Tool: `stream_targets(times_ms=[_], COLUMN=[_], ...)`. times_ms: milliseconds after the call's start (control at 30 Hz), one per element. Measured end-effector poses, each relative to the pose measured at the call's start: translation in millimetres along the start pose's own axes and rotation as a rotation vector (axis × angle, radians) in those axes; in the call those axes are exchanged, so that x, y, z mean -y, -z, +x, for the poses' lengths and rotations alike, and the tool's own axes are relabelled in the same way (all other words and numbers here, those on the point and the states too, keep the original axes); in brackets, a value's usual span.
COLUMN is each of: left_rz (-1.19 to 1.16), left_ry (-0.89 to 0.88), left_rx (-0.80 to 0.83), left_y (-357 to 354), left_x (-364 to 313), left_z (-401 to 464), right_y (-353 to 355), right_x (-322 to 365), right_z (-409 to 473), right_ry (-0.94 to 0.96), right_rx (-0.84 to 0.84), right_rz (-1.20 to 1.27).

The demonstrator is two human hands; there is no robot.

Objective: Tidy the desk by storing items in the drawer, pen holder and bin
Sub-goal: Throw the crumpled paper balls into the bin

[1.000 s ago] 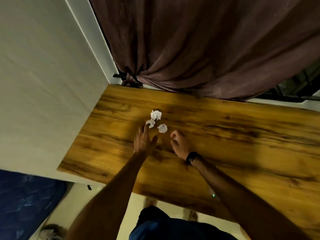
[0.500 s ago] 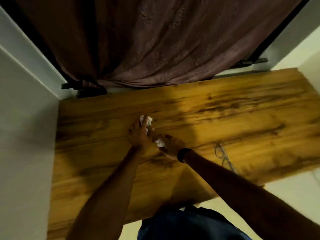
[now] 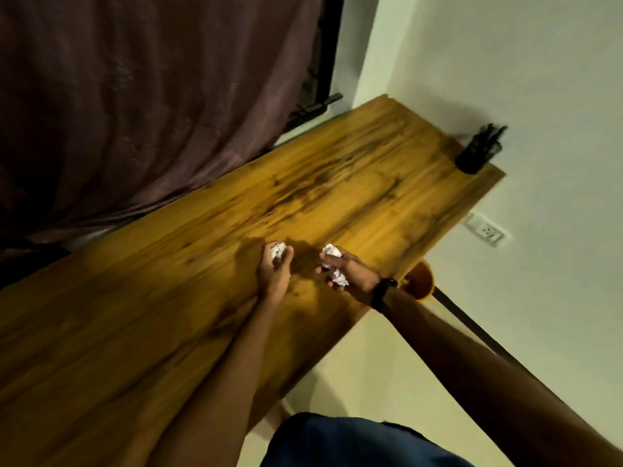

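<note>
My left hand (image 3: 274,269) grips one crumpled white paper ball (image 3: 277,252) just above the wooden desk (image 3: 337,197). To its right, my right hand (image 3: 350,271) holds two more paper balls: one (image 3: 332,251) sticks out at the fingertips, and the other (image 3: 338,277) is tucked under the palm. A black watch band sits on that wrist. The black pen holder (image 3: 478,151) stands at the desk's far right corner with pens in it. An orange bin (image 3: 419,279) shows just past the desk's right edge, partly behind my right wrist.
A dark curtain (image 3: 151,96) hangs behind the desk. A pale wall with a white socket (image 3: 485,229) lies to the right. A dark pole (image 3: 472,328) leans beside the bin. Pale floor lies below the desk's near edge.
Both hands have picked the paper balls off the desk and moved right with them. The view has swung right, bringing the pen holder and the orange bin into sight.
</note>
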State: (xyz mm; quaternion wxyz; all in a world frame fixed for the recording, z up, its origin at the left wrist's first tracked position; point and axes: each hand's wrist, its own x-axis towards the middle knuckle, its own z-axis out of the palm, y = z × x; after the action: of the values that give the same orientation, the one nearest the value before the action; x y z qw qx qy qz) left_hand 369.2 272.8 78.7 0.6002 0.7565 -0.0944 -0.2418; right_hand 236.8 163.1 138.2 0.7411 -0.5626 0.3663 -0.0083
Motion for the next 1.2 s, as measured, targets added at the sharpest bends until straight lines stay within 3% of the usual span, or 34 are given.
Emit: stream_targets(times_ms=[100,200,367,467,633,800,900,1100,1200], left_rz=[-0.174,-0.117,-0.163,-0.235,-0.222,-0.047,0.077,-0.026,-0.142], left_ry=[0.075,0.125,0.409,0.566,0.636,0.645,0.668,0.737,0.851], left_rx=[0.233,0.412,0.63,0.653,0.602,0.484,0.353,0.459,0.386], left_y=[-69,-139,-241,-287,-347,-422,-458,-525,-554], left_x=[-23,-39,-35,-25,-5,48,34,39,63], left_z=[-37,-88,-158,-190,-220,-202,-192,-151,-115], right_y=[63,126,222,269,311,347,383,456,486], right_x=[-13,-31,-89,-119,-149,-156,-154,-161,-174], right_z=[-34,-76,-125,-143,-144,-123,-102,-38,5], right_ry=[0.026,0.008,0.015,-0.038,-0.199,-0.145,-0.123,-0.203,-0.289], right_rx=[-0.071,-0.086,-0.174,-0.256,-0.292,-0.271,-0.292,-0.356,-0.38], right_rz=[0.134,0.269,0.621,0.73,0.628,0.656,0.685,0.618,0.572])
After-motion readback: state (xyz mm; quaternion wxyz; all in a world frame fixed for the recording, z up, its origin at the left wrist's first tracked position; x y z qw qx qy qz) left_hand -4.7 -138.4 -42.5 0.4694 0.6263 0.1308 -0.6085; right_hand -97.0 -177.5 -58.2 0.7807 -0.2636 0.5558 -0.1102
